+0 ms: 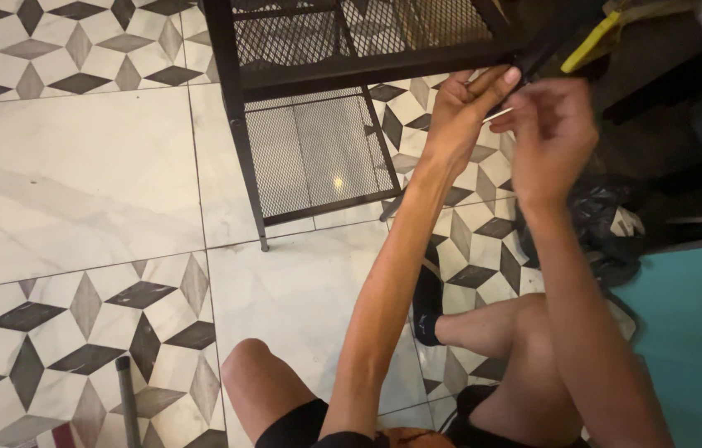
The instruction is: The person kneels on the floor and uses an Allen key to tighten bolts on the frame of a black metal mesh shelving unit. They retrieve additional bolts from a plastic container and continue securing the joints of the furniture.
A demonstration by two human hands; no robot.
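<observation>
While left hand (460,108) touches black rack (351,70), right hand (552,133) near

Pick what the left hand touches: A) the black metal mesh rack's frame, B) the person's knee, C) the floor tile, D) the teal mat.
A: the left hand has its fingers up against the corner of the black rack, close to the right hand.

a black metal rack (318,62) with wire-mesh shelves stands upright on the patterned tile floor (85,191), its upper shelf's front rail at the corner touched by fingers.
</observation>
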